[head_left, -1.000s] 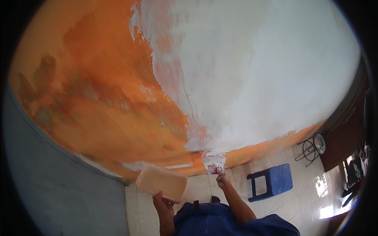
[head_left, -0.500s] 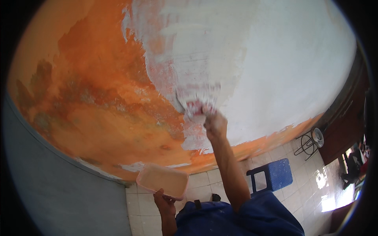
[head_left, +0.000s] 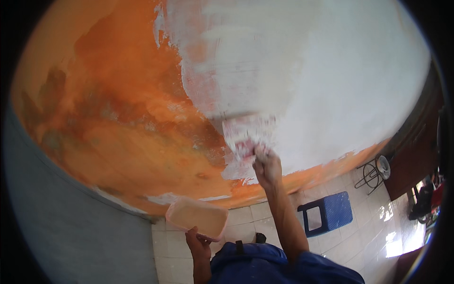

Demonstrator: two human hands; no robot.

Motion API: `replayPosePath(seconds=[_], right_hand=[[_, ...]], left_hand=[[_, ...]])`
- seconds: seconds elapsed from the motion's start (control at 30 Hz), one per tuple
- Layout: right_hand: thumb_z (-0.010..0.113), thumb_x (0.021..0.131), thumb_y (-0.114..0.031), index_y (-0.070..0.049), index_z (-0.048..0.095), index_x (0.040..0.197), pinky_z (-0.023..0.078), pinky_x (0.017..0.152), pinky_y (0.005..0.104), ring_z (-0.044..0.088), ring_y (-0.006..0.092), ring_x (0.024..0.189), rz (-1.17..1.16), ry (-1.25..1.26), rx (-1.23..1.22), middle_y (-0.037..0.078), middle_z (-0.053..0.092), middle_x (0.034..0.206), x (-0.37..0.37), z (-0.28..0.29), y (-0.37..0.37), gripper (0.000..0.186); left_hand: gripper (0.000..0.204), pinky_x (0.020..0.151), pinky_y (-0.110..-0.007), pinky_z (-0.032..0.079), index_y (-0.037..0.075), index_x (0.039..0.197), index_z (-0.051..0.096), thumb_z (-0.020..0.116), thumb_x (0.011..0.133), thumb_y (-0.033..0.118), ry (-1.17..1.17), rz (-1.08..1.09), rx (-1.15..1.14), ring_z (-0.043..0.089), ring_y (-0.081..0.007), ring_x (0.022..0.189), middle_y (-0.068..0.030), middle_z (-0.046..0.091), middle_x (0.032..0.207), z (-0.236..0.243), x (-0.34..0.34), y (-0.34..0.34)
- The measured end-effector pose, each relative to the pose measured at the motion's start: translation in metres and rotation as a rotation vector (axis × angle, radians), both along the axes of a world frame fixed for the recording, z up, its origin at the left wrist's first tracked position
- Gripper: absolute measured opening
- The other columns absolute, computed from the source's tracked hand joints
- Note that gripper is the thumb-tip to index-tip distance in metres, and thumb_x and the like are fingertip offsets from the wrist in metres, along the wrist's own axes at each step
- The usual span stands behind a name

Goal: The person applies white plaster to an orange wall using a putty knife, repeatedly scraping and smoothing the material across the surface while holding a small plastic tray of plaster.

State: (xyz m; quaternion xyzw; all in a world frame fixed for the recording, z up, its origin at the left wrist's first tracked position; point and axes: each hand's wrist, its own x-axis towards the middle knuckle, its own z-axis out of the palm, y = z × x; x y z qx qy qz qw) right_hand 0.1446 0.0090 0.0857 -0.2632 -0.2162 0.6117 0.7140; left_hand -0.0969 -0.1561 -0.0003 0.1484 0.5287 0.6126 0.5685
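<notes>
My right hand [head_left: 267, 166] is closed round the handle of a wide putty knife [head_left: 249, 131], whose blade is smeared with white and red. The blade lies against the wall [head_left: 326, 90], on the boundary between the white putty coat [head_left: 236, 85] and the bare orange paint [head_left: 142, 118]. Low at the left, my left hand [head_left: 199, 246] grips the near edge of a pink rectangular tub [head_left: 173, 209], thumb over the rim. Pale, smooth putty [head_left: 201, 217] fills part of the tub. Dark stains and worn patches mark the orange area.
A blue plastic stool [head_left: 333, 213] stands on the tiled floor [head_left: 255, 227] to my right. Beyond it is a metal-framed stand with a pale round top [head_left: 382, 167], next to brown furniture [head_left: 411, 163]. A grey wall [head_left: 94, 236] rises at the left.
My right hand and the putty knife have moved slightly down and to the right along the wall. My left hand still holds the tub in nearly the same place.
</notes>
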Motion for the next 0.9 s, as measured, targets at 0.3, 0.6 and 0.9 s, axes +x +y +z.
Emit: replayPosePath(seconds=[0.3,0.6,0.9], right_hand=[[0.061,0.086,-0.018,-0.001,0.062,0.108,0.039,0.05,0.0242,0.054,0.01,0.073,0.011,-0.257,-0.129,0.003,0.063,0.091,0.003,-0.189,0.014,0.027],[0.06,0.087,-0.013,-0.009,0.059,0.094,0.041,0.052,0.0195,0.054,0.0073,0.064,-0.066,-0.103,-0.48,-0.001,0.061,0.08,0.04,-0.153,-0.13,0.008],[0.058,0.09,-0.012,0.002,0.063,0.095,0.05,0.064,0.0255,0.062,0.0096,0.075,0.023,-0.667,0.03,0.006,0.067,0.086,0.053,0.015,-0.115,0.015]], left_hand=[[0.061,0.079,-0.041,0.046,0.013,0.131,0.039,0.053,0.08,0.042,-0.031,-0.09,0.053,0.054,-0.0225,0.106,-0.0071,0.053,0.12,0.012,0.015,0.008],[0.063,0.086,-0.042,0.047,0.011,0.133,0.036,0.056,0.078,0.035,-0.062,-0.077,0.06,0.053,-0.0242,0.11,-0.008,0.051,0.123,0.008,0.014,0.005],[0.068,0.085,-0.041,0.052,0.005,0.134,0.031,0.055,0.07,0.009,-0.181,-0.272,0.209,0.054,-0.0267,0.109,-0.0122,0.051,0.117,0.005,0.033,0.019]])
